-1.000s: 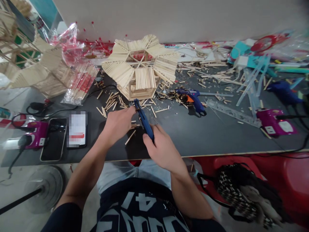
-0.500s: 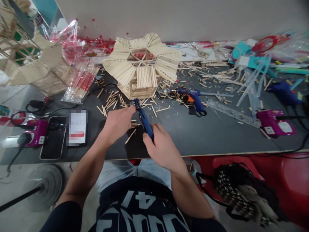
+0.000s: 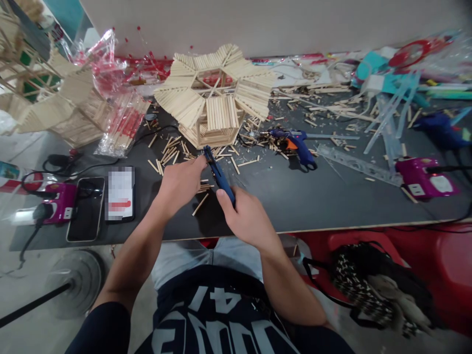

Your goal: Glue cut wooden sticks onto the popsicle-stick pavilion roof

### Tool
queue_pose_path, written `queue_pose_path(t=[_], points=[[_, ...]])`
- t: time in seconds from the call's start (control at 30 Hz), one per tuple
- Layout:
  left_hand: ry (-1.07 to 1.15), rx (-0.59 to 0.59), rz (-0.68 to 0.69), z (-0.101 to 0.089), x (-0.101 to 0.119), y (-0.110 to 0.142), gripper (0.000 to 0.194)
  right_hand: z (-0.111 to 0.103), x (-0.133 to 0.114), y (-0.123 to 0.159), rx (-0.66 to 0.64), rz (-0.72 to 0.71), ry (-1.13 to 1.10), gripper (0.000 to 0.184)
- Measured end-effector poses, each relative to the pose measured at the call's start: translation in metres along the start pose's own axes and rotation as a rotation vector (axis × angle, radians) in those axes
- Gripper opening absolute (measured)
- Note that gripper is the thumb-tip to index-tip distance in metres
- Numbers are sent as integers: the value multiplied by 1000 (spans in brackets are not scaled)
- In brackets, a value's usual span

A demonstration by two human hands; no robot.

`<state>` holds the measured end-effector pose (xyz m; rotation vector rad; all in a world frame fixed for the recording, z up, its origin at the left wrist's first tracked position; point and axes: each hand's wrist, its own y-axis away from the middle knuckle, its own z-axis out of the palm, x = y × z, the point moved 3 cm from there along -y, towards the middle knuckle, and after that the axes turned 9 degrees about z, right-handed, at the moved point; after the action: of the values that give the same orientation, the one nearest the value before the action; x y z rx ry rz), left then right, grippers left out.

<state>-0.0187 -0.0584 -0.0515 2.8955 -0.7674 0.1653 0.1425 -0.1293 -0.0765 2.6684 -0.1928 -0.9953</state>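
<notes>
Very little change over the last second. My view slides a touch: on screen the desk (image 3: 280, 196) gear at 3 o'clock sits slightly further right. Both hands and the blue tool (image 3: 220, 179) hold nearly the same pose; right thumb maybe a hair different, too small for me to call. I read that as a steady hold: the work at the tool's head looks to be at the same stage, with no new piece that I can make out.

Clock from the tool's head, 12 away from the body:
- Right hand (image 3: 249, 216) at 4 to 5, fingers wrapped round the handle, thumb on the near side. Tool slants up to 11 from that grip.
- Left hand (image 3: 180, 189) at 7 to 8, fingertips bunched at the head, touching or just beside it. I can't tell if they pinch a stick; the head hides too much. Can't read the tool's jaws either.
- Short sticks (image 3: 204, 187) at 6, on the desk between the hands.
- Stick pile (image 3: 168, 156) at 9.
- Stick model (image 3: 222, 113) at 12 to 1, near, upright.
- Glue gun (image 3: 303, 150) at 3, lying well apart from both hands.
</notes>
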Motion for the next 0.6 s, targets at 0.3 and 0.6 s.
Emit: queue_pose_path(t=[0.3,0.6], points=[[2,33,5,9,-5,-5,29,7,-3,-2,27,60,152,51],[-26,55,7,14,-10,-8,29,10,-6,-4,29,92,263,52]])
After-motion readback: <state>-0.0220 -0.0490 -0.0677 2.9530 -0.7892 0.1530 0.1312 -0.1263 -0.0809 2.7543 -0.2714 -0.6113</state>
